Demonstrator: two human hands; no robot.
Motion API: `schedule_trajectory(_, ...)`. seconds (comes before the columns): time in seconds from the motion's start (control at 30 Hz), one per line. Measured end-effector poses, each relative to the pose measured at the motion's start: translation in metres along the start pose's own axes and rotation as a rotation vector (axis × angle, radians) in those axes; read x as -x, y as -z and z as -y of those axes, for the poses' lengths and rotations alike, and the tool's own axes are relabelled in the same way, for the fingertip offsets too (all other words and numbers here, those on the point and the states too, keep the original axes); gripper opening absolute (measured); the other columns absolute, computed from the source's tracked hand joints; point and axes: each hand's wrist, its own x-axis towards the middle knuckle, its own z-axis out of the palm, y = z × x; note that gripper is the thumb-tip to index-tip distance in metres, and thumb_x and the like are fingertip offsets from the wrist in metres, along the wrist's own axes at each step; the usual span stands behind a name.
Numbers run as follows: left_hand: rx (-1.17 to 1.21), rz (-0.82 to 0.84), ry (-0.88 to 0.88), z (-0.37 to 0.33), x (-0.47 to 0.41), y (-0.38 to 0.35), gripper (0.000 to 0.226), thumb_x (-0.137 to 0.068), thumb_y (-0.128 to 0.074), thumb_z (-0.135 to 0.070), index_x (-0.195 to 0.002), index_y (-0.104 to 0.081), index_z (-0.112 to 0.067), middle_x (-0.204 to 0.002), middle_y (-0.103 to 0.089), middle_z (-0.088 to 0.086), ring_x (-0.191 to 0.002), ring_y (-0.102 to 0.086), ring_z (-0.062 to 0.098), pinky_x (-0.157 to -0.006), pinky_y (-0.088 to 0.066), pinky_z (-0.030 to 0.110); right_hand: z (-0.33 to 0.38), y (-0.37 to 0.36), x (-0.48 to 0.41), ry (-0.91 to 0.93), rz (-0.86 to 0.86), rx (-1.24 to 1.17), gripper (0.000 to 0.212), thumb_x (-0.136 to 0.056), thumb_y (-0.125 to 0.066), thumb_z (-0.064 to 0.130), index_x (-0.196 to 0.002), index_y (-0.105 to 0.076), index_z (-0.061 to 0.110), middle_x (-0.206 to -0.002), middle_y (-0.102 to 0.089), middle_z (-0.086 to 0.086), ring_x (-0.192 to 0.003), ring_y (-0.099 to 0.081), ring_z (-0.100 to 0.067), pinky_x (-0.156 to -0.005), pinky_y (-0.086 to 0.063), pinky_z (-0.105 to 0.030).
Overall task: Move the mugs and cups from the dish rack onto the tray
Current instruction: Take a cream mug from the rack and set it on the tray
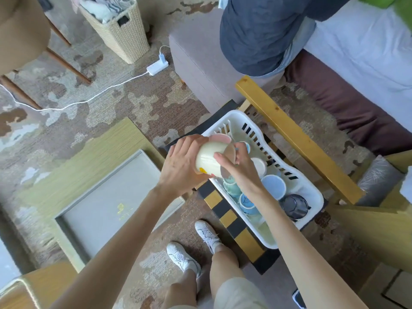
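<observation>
Floor: patterned carpet in brown, grey and beige (124, 101), with a white power cord and adapter (156, 66) lying across it. A woven cream wicker basket (116, 30) stands at the top left; a grey upholstered ottoman (196, 63) sits at centre top, with a second person in a dark top seated on it.

Work area: a white slotted plastic dish rack (310, 186) rests on a black-and-yellow chequered board (236, 221), beside a yellow wooden rail (296, 134). Inside the rack, bottoms up: a pale blue cup (273, 186), a white cup (259, 167), a teal cup (231, 188), a blue mug with a label (246, 202) and a dark smoked-glass mug (293, 205).

A grey rectangular tray with a raised rim (104, 204) lies on a light wood-grain board (89, 161) to the left of the rack, well apart from it. No cup is on the tray.

Hands: a cream ceramic mug with a pink rim (210, 156), tilted on its side, is held above the near-left edge of the rack. The left hand (180, 166) wraps its body from the left, fingers closed on it. The right hand (238, 168) grips the mug's other side, fingertips pressed to its surface.

The person's legs and white trainers (185, 257) show below.
</observation>
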Motion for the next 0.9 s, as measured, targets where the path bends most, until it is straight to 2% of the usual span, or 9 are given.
schedule_trajectory(0.07, -0.001, -0.031, 0.103, 0.022, 0.019, 0.010, 0.089, -0.064, -0.078, -0.061, -0.137, -0.046, -0.022, -0.131, -0.053, -0.004, -0.116, -0.049, 0.019, -0.097, -0.042, 0.037, 0.007, -0.031, -0.003, 0.064, 0.053, 0.024, 0.065, -0.067, -0.070, 0.063, -0.120, -0.046, 0.035, -0.124, -0.049, 0.023, -0.113, -0.055, -0.011, -0.089, -0.048, -0.032)
schedule_trajectory(0.13, 0.049, -0.055, 0.210, 0.045, 0.040, 0.019, 0.089, -0.064, -0.075, -0.064, -0.136, -0.045, -0.022, -0.128, -0.054, -0.004, -0.115, -0.048, 0.020, -0.098, -0.041, 0.038, 0.011, -0.061, -0.005, 0.081, 0.106, 0.093, 0.072, -0.063, -0.074, 0.062, -0.123, -0.042, 0.036, -0.119, -0.049, 0.030, -0.114, -0.053, -0.009, -0.092, -0.046, -0.030)
schedule_trajectory(0.2, 0.113, -0.078, 0.307, 0.067, 0.063, 0.028, 0.089, -0.063, -0.066, -0.068, -0.136, -0.045, -0.021, -0.127, -0.055, -0.002, -0.117, -0.048, 0.022, -0.099, -0.041, 0.038, 0.013, -0.092, -0.007, 0.134, 0.151, 0.191, 0.079, -0.062, -0.076, 0.060, -0.127, -0.040, 0.034, -0.123, -0.054, 0.016, -0.114, -0.053, -0.010, -0.091, -0.046, -0.029)
schedule_trajectory(0.33, 0.180, -0.152, 0.501, 0.106, 0.113, 0.039, 0.090, -0.062, -0.067, -0.065, -0.135, -0.047, -0.016, -0.133, -0.055, -0.001, -0.119, -0.047, 0.024, -0.099, -0.043, 0.040, 0.016, -0.159, -0.008, 0.264, 0.221, 0.331, 0.079, -0.068, -0.082, 0.051, -0.130, -0.044, 0.020, -0.126, -0.058, 0.002, -0.114, -0.055, -0.019, -0.095, -0.046, -0.042)
schedule_trajectory(0.5, 0.213, -0.188, 0.685, 0.155, 0.172, 0.036, 0.088, -0.064, -0.080, -0.051, -0.138, -0.042, -0.023, -0.135, -0.054, -0.005, -0.120, -0.044, 0.021, -0.099, -0.041, 0.039, 0.008, -0.232, -0.010, 0.406, 0.340, 0.518, 0.078, -0.067, -0.078, 0.059, -0.128, -0.044, 0.024, -0.126, -0.056, 0.004, -0.112, -0.055, -0.018, -0.092, -0.046, -0.038)
schedule_trajectory(0.63, 0.279, -0.233, 0.810, 0.189, 0.210, 0.018, 0.092, -0.065, -0.083, -0.046, -0.142, -0.041, -0.019, -0.137, -0.053, -0.004, -0.125, -0.040, 0.019, -0.103, -0.038, 0.039, -0.010, -0.293, -0.015, 0.466, 0.421, 0.567, 0.083, -0.064, -0.082, 0.053, -0.130, -0.045, 0.020, -0.128, -0.053, 0.002, -0.119, -0.050, -0.019, -0.098, -0.036, -0.034)
schedule_trajectory(0.7, 0.328, -0.281, 0.854, 0.202, 0.229, 0.006, 0.095, -0.062, -0.080, -0.052, -0.142, -0.041, -0.019, -0.131, -0.051, -0.012, -0.118, -0.038, 0.010, -0.099, -0.037, 0.034, -0.024, -0.319, -0.019, 0.522, 0.451, 0.601, 0.084, -0.063, -0.083, 0.052, -0.130, -0.046, 0.019, -0.129, -0.053, 0.002, -0.121, -0.049, -0.018, -0.096, -0.029, -0.029)
schedule_trajectory(0.8, 0.419, -0.366, 0.927, 0.222, 0.256, -0.015, 0.093, -0.057, -0.070, -0.062, -0.139, -0.039, -0.030, -0.118, -0.042, -0.028, -0.113, -0.035, 0.005, -0.092, -0.033, 0.028, -0.050, -0.352, -0.025, 0.635, 0.490, 0.655, 0.086, -0.060, -0.084, 0.052, -0.129, -0.048, 0.015, -0.125, -0.056, 0.000, -0.120, -0.052, -0.020, -0.095, -0.029, -0.030)
schedule_trajectory(0.9, 0.456, -0.436, 0.956, 0.242, 0.279, -0.037, 0.089, -0.057, -0.076, -0.060, -0.133, -0.042, -0.030, -0.119, -0.050, -0.022, -0.117, -0.047, 0.012, -0.092, -0.042, 0.033, -0.076, -0.377, -0.031, 0.704, 0.551, 0.685, 0.089, -0.058, -0.085, 0.053, -0.130, -0.049, 0.013, -0.125, -0.057, -0.001, -0.120, -0.052, -0.021, -0.098, -0.030, -0.031)
